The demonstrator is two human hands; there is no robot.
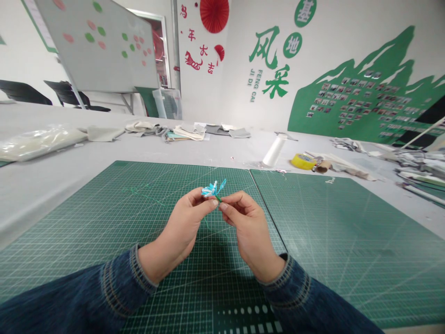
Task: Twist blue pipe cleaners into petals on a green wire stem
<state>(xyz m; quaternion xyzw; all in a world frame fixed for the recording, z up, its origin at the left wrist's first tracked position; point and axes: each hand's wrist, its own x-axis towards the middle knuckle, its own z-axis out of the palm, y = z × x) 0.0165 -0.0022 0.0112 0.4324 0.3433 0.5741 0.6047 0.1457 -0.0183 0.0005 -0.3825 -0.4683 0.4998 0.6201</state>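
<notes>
Between my two hands is a small artificial flower (210, 189) with light blue petals, white bead-like parts and a short green stem. My left hand (186, 220) pinches it between thumb and fingers just below the petals. My right hand (245, 222) is closed on the green stem end, thumb against fingertips. The two hands nearly meet, raised above a green cutting mat (104, 222). Thin light green thread (149, 190) lies loosely on the mat to the left of the hands. The fingers hide part of the stem.
A second cutting mat (347, 241) adjoins on the right. Behind the mats stand a white thread cone (274, 150) and a yellow tape roll (303, 161). Fabric pieces (187, 133) lie along the far side, a plastic-wrapped bundle (41, 141) at left, and cluttered strips (424, 171) at right.
</notes>
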